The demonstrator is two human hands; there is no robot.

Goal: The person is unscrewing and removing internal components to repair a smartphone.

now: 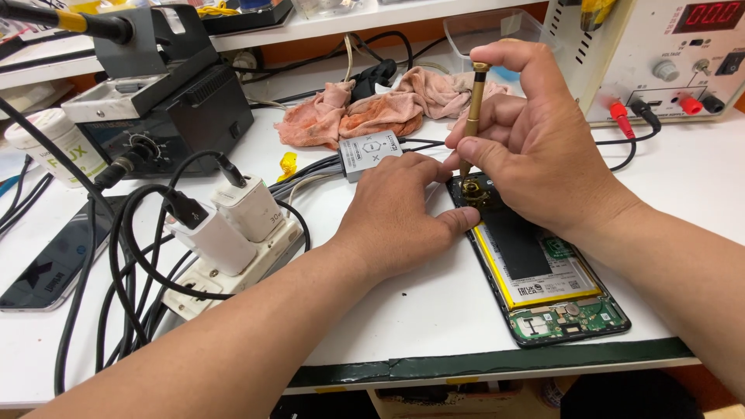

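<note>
Right hand (535, 132) pinches a slim brass screwdriver (473, 116) upright, forefinger capping its top, tip set into the upper end of an opened phone (543, 271) lying back-off on the white table (419, 310). Left hand (396, 209) lies flat beside it, fingers together, thumb pressing the phone's edge. Done well, I judge, this wants the driver kept vertical, light pressure from the fingertip, and the phone pinned against sliding. Inside the phone a black strip crosses a yellow-edged white battery label. A white round tub (58, 143) with green lettering stands far left; a small grey box (371, 154) with a printed label sits by the cables.
</note>
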